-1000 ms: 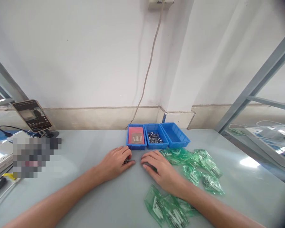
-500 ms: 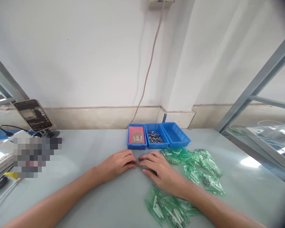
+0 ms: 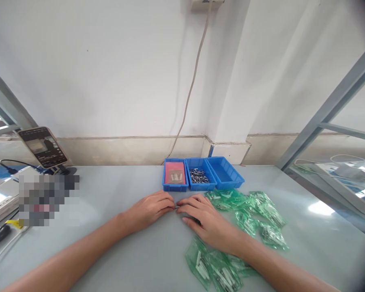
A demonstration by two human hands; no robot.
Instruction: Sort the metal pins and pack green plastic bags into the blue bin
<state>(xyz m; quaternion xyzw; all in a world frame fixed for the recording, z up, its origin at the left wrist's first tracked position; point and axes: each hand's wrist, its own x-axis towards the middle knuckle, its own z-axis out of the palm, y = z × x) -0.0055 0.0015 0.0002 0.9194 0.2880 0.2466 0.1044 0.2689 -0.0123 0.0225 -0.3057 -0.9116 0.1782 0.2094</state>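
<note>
Low over the table in front of the blue bins, my left hand [image 3: 156,207] is closed in a pinch. A thin silvery metal piece [image 3: 177,207] shows at its fingertips, too small to name exactly. My right hand [image 3: 203,217] faces it from the other side, its fingertips touching or very close to the metal piece. The right thumb is held apart from the other fingers, which are stretched out. Beside and below the right hand lie green plastic bags [image 3: 223,269] with white and metal parts inside. A blue bin of small metal parts [image 3: 200,176] stands just beyond the hands.
A blue bin [image 3: 175,188] with a pink sheet and a small clear bag stands at the left of the row, another blue bin [image 3: 225,172] at the right. More green bags [image 3: 263,207] lie on the right. A phone [image 3: 43,147] stands at the left.
The thin metal piece now shows between the fingertips of both hands. Both hands have stayed almost in place; the bins and bags have not moved.
</note>
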